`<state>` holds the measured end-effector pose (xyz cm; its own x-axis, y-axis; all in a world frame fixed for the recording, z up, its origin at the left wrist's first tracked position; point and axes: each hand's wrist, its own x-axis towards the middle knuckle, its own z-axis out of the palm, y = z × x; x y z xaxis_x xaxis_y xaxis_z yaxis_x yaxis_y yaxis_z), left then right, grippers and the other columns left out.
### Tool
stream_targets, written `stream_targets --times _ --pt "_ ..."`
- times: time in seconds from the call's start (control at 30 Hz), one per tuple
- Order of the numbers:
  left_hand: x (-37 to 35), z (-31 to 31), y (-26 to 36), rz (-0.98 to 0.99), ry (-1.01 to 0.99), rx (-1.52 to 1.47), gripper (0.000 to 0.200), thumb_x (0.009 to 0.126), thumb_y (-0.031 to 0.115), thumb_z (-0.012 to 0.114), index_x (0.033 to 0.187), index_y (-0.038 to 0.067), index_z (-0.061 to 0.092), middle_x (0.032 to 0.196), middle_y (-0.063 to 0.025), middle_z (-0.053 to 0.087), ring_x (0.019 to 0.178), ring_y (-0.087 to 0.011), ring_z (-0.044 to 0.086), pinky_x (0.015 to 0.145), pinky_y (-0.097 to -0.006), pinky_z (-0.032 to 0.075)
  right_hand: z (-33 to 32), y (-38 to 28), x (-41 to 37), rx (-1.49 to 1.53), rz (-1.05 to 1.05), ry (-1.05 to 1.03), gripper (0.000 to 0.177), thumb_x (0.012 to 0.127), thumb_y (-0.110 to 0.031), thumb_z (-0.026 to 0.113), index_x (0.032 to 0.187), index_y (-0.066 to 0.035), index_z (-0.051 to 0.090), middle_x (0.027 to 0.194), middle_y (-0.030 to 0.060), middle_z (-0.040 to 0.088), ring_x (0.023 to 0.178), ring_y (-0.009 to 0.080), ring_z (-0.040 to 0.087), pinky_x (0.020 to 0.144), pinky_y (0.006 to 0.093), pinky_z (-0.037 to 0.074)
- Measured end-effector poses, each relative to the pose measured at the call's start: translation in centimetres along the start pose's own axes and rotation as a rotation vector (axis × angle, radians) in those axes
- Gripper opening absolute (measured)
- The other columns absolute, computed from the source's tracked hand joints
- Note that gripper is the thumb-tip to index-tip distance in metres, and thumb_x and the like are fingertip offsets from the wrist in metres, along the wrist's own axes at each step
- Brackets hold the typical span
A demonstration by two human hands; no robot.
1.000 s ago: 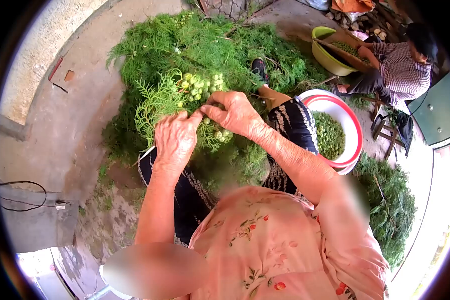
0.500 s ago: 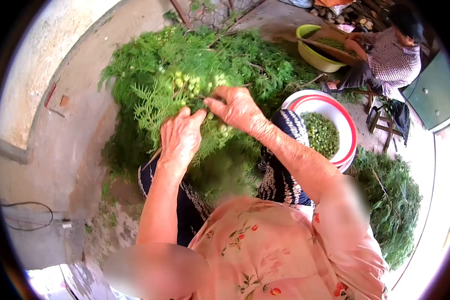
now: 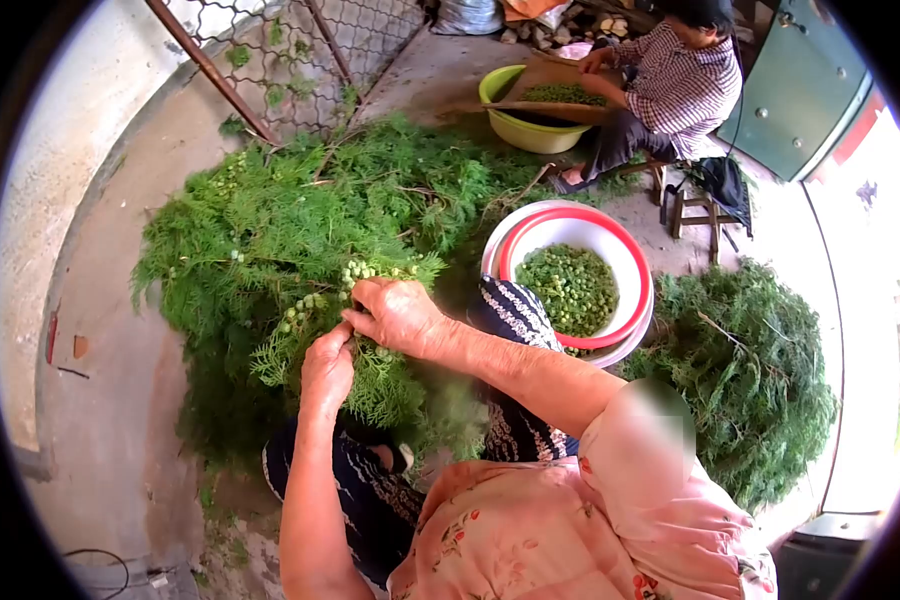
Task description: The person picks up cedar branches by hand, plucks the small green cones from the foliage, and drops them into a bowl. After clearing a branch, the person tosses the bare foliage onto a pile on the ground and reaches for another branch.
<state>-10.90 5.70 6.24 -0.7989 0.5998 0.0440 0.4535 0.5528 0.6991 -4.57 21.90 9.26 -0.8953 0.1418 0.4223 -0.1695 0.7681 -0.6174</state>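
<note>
My left hand is closed on a green leafy branch above my lap. Close beside it, fingertips nearly touching, my right hand is pinched at pale green seed cones on the same foliage; what lies between its fingers is too small to make out. Beyond both hands spreads a large heap of cut branches. To the right of my knees a white basin with a red rim holds many green cones.
Another person sits at the upper right by a yellow-green tub with a tray across it. A second pile of branches lies at the right. Wire mesh stands at the upper left, a stool near the person.
The view has shifted, so the basin and the other person appear further left. My hands remain close together at the foliage, the right one now over the cones nearer the left hand's fingertips.
</note>
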Motion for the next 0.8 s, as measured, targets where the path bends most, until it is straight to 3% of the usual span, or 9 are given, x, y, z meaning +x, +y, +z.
stream_targets --times 0.1,0.17,0.3,0.37,0.57,0.7,0.8 --pt "0.3 -0.3 3.4 0.147 0.087 0.398 0.019 0.082 0.011 0.05 0.096 0.015 0.062 0.081 -0.0128 0.061 0.074 -0.0361 0.059 0.062 -0.0451 0.046 -0.2 1.0 0.3 -0.06 0.089 -0.031 0.033 0.082 -0.035 0.055 0.082 -0.002 0.055 0.08 0.0162 0.059 0.074 0.0345 0.059 0.064 0.0424 0.048" --pt "1.4 -0.1 4.4 0.253 0.068 0.498 0.017 0.08 0.009 0.05 0.09 0.015 0.062 0.074 -0.0127 0.059 0.067 -0.0349 0.059 0.057 -0.0442 0.047 -0.7 1.8 0.3 -0.076 0.131 0.024 0.03 0.081 -0.031 0.055 0.074 -0.002 0.054 0.076 0.0177 0.06 0.073 0.0353 0.059 0.064 0.0427 0.047" --pt "4.5 1.8 5.1 0.402 0.018 0.496 0.019 0.073 0.002 0.05 0.086 0.011 0.06 0.071 -0.014 0.058 0.063 -0.0334 0.06 0.056 -0.042 0.049 -2.1 3.9 1.0 -0.147 0.404 0.125 0.034 0.081 -0.034 0.056 0.07 -0.002 0.055 0.063 0.0189 0.058 0.064 0.0364 0.059 0.059 0.0432 0.047" --pt "5.7 2.9 6.4 0.398 -0.023 0.449 0.02 0.077 0.004 0.047 0.089 0.012 0.061 0.075 -0.0145 0.059 0.069 -0.0371 0.059 0.059 -0.0453 0.048 -3.0 5.9 1.3 -0.129 0.493 0.179 0.034 0.082 -0.034 0.055 0.073 -0.001 0.057 0.064 0.0209 0.058 0.065 0.0378 0.059 0.06 0.0438 0.047" --pt "9.4 6.8 9.6 0.473 -0.103 0.399 0.021 0.077 0.002 0.047 0.091 0.009 0.06 0.075 -0.0164 0.059 0.066 -0.0352 0.06 0.058 -0.043 0.049 -5.4 10.6 0.9 -0.048 0.823 0.389 0.033 0.084 -0.034 0.054 0.074 -0.002 0.061 0.062 0.0198 0.058 0.062 0.0362 0.06 0.062 0.0424 0.048" --pt "10.7 9.4 11.8 0.538 -0.16 0.341 0.01 0.077 0.001 0.046 0.08 0.005 0.055 0.072 -0.0162 0.059 0.063 -0.034 0.06 0.055 -0.0424 0.047 -6.3 14.4 -0.2 -0.057 0.895 0.594 0.035 0.083 -0.035 0.054 0.072 -0.003 0.063 0.063 0.02 0.059 0.061 0.0361 0.06 0.062 0.0418 0.048" --pt "11.5 11.3 12.4 0.505 -0.214 0.322 0.009 0.077 0.001 0.047 0.079 0.004 0.055 0.07 -0.0172 0.059 0.063 -0.0341 0.06 0.055 -0.0428 0.047 -6.6 17.6 -0.7 -0.226 0.943 0.653 0.04 0.084 -0.035 0.052 0.069 0.0 0.063 0.057 0.017 0.057 0.053 0.0284 0.058 0.058 0.04 0.047"
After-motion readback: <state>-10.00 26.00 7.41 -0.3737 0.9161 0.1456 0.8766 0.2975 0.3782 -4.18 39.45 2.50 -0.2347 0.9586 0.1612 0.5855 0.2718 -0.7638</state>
